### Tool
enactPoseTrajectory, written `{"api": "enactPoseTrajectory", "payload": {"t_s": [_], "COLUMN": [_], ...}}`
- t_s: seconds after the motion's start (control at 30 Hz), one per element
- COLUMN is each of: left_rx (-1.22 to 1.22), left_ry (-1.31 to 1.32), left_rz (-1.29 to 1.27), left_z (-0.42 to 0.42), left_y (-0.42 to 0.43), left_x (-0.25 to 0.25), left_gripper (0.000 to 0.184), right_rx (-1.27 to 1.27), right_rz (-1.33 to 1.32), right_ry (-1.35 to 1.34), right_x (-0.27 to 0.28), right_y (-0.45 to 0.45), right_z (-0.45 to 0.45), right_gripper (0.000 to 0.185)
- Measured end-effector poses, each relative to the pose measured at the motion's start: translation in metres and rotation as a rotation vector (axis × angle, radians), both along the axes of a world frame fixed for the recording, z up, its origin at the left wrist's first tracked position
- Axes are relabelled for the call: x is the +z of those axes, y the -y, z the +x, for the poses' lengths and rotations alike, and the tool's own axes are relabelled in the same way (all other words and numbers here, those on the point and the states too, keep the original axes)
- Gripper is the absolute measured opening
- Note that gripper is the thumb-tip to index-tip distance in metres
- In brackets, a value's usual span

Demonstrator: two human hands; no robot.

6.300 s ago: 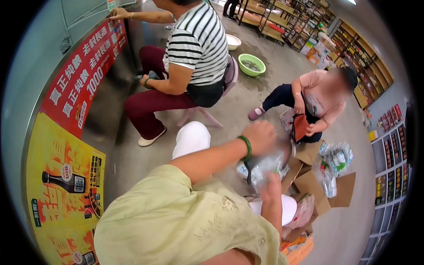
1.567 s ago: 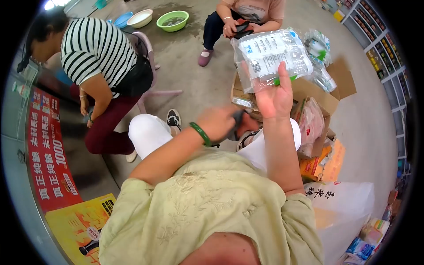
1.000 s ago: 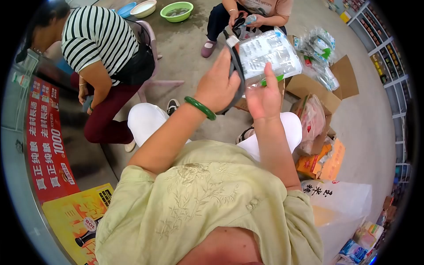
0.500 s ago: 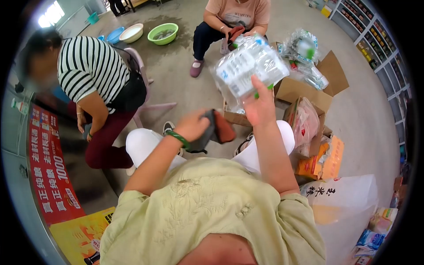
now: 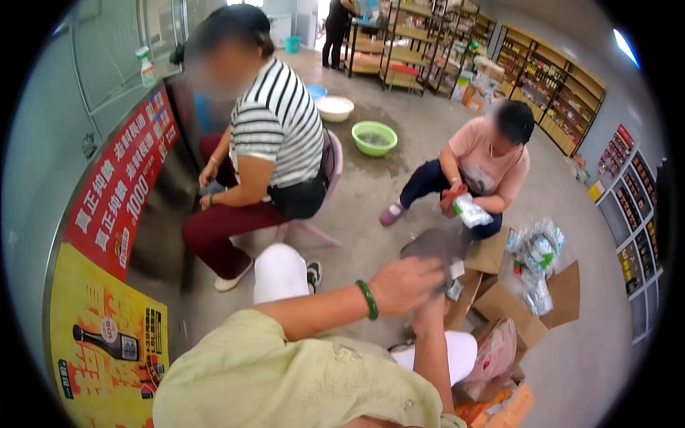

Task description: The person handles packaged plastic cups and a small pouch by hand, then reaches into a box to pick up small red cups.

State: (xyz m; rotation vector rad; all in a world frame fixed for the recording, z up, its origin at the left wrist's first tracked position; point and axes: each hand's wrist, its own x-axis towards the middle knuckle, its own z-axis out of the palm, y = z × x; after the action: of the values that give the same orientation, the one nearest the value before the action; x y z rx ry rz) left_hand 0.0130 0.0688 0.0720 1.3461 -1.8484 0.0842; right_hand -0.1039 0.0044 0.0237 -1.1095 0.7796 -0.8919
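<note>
My left hand (image 5: 407, 287), with a green bangle (image 5: 367, 299) at the wrist, is closed on a dark grey cloth (image 5: 437, 248) that is smeared by motion. My right hand (image 5: 429, 315) is just behind and below it, its fingers mostly hidden by my left hand and the blur. Whether it still holds the clear plastic package cannot be made out. Just beyond both hands is an open cardboard box (image 5: 465, 291).
Across from me, a crouching person (image 5: 492, 160) holds a white-and-green package (image 5: 472, 212) and a reddish cloth. A person in stripes (image 5: 275, 135) sits at left. Plastic-wrapped packages (image 5: 536, 257) lie by open cartons (image 5: 564, 296) at right. A green basin (image 5: 374, 150) stands on wet floor.
My view has swung left and up. My left hand has brought the cloth across to my right hand. The clear package, plain before in my right hand, no longer shows clearly.
</note>
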Motion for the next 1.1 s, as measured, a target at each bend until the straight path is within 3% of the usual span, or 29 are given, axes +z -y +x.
{"api": "enactPoseTrajectory", "payload": {"t_s": [0.03,0.1,0.17,0.37,0.43,0.5,0.57,0.63,0.77,0.83,0.87,0.9,0.97,1.0,1.1], "left_rx": [0.02,0.019,0.094,0.445,0.413,0.314,0.155,-0.054,-0.332,-0.128,-0.088,-0.086,0.192,0.175,0.211], "left_ry": [0.065,-0.066,-0.076,-0.216,-0.427,-0.676,-1.21,-1.475,-1.458,-1.333,-1.152,-1.154,-0.615,-0.656,-0.708], "left_rz": [0.045,-0.072,0.077,0.332,0.444,0.322,0.483,0.571,0.544,0.474,0.46,0.464,0.34,0.43,0.505], "left_z": [0.0,0.006,0.02,0.077,0.095,0.098,0.082,0.074,0.044,0.028,0.025,0.021,0.015,0.018,0.02], "left_y": [0.001,0.012,0.014,0.019,0.014,0.01,0.002,-0.003,0.003,0.009,0.016,0.018,0.022,0.024,0.025], "left_x": [-0.007,-0.023,-0.024,-0.044,-0.048,-0.06,-0.035,-0.018,-0.003,-0.01,-0.022,-0.028,-0.037,-0.042,-0.052], "left_gripper": [0.032,0.029,0.026,0.029,0.033,0.033,0.025,0.021,0.026,0.038,0.052,0.052,0.062,0.076,0.072], "right_rx": [0.041,0.104,0.156,0.088,0.04,-0.038,-0.081,-0.162,-0.153,-0.118,-0.113,-0.106,-0.053,-0.008,0.041], "right_rz": [0.052,0.031,0.068,0.094,0.002,-0.09,-0.269,-0.391,-0.514,-0.537,-0.641,-0.748,-0.698,-0.72,-0.809], "right_ry": [0.051,0.007,-0.064,-0.045,-0.04,-0.137,-0.167,-0.441,-0.485,-0.534,-0.629,-0.726,-0.691,-0.699,-0.752], "right_x": [-0.031,-0.034,-0.024,-0.002,-0.001,0.0,-0.013,-0.003,-0.003,-0.004,-0.004,-0.003,-0.02,-0.022,-0.029], "right_y": [0.01,0.008,0.001,-0.009,0.001,0.01,0.018,0.014,0.005,-0.002,-0.009,-0.013,-0.009,-0.011,-0.014], "right_z": [-0.007,-0.015,-0.019,-0.018,-0.022,-0.019,-0.018,-0.011,-0.006,-0.002,-0.001,0.0,-0.002,-0.004,-0.008], "right_gripper": [0.047,0.046,0.039,0.043,0.046,0.049,0.051,0.052,0.053,0.054,0.056,0.058,0.06,0.06,0.06]}}
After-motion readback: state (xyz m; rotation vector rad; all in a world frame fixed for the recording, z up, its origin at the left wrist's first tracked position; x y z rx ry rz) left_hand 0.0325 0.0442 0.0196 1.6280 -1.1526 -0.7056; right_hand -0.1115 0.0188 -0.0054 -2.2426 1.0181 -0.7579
